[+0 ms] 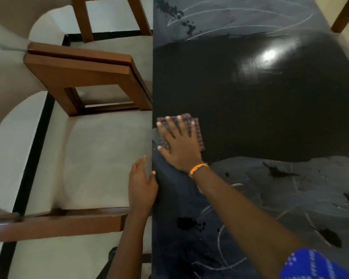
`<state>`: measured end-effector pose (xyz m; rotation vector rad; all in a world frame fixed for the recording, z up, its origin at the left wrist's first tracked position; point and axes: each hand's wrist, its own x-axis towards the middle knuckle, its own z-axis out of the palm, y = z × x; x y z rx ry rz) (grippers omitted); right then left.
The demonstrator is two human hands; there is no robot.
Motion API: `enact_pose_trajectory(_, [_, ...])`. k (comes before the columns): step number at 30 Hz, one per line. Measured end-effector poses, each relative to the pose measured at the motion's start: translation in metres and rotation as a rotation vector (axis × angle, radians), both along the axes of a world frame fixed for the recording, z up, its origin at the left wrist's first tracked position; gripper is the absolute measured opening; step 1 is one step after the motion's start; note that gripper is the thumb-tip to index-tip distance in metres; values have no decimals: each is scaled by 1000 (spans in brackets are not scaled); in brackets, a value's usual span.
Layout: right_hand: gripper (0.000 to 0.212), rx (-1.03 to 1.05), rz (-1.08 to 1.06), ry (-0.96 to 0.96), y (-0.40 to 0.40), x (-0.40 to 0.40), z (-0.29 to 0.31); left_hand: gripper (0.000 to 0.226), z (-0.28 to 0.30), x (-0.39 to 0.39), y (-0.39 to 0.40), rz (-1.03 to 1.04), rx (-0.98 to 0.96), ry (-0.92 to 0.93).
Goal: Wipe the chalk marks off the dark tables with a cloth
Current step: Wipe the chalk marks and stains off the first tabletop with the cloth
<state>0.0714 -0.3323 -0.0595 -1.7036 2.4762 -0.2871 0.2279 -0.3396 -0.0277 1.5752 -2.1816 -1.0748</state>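
Cloth (pixel 197 133), checked and folded, lies flat on the dark surface (pixel 270 101) near its left edge, pressed under the right hand (pixel 179 146) with fingers spread wide. The left hand (pixel 142 186) rests open against the surface's edge, just beside it. Chalk marks (pixel 220 238) remain nearer the person.

orange wristband (pixel 198 169), blue white-dotted sleeve (pixel 310 264)
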Motion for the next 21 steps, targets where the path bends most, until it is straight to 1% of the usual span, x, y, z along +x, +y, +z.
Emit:
enact_pose_trajectory(3, [65,25,172,14,-33,19,1,49,-3,11,4,52,66,44])
enact_pose_trajectory(8, [63,75,244,9,-44,14,4,50,-4,21,13,109,100,73])
enact_pose_trajectory(11, [64,75,278,9,-23,26,4,48,-6,26,16,166,145,113])
enact_pose_trajectory(13, [62,52,342,22,3,40,2,44,-7,30,14,213,197,147])
enact_pose_trajectory(16, [62,22,400,60,39,52,-2,32,-8,33,12,275,260,153])
enact_pose_trajectory(19, [62,11,361,63,62,36,-2,21,-6,28,16,260,250,172])
enact_pose_trajectory(21, [64,22,277,67,79,12,-1,20,-4,24,20,231,230,177])
